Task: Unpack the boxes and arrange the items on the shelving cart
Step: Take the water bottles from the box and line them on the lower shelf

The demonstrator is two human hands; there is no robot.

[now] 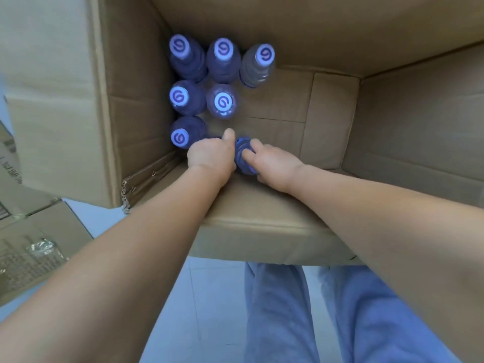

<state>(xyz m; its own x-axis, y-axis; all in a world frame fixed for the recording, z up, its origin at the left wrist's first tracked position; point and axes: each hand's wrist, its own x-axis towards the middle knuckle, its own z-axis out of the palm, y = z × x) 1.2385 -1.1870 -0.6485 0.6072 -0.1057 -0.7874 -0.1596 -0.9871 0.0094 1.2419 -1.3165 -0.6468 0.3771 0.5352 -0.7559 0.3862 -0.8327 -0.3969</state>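
A big open cardboard box holds several upright bottles with purple labels and white swirl caps, grouped at its left side. Both my arms reach over the near wall into it. My right hand grips a purple bottle near the near wall, fingers curled over its top. Just left of it, my left hand is curled downward with the thumb sticking out, over what looks like another bottle; only a purple sliver of that one shows past the knuckles. The shelving cart is out of view.
The right half of the box floor is bare cardboard. A second, flattened cardboard box with printed text and tape lies on the pale floor at the left. My legs in blue trousers stand against the box's near wall.
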